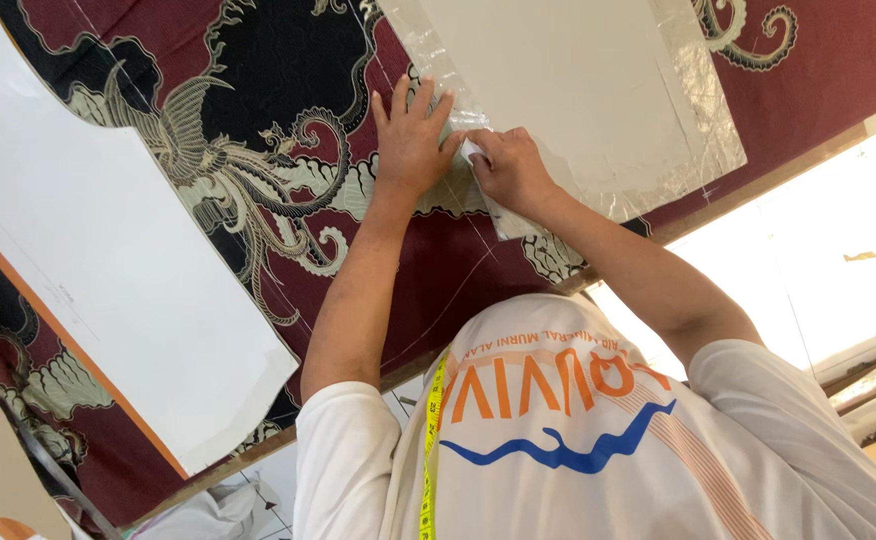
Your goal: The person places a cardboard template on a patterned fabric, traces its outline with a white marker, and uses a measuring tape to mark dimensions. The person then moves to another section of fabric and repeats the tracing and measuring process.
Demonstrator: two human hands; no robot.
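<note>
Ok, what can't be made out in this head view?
- Small white piece: mostly covered by the right hand, too small to identify.
- Pale pattern sheet: its top is cut off by the frame edge.
- Patterned fabric: any marks under the left hand are hidden by the palm.
- Lower right: overexposed, no detail.

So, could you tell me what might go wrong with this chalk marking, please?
The paper pattern seems held only by the flat left hand near one corner, so it could slide on the patterned fabric and skew the line. The white chalk in the right hand may also show poorly across the fabric's pale motifs.
</note>
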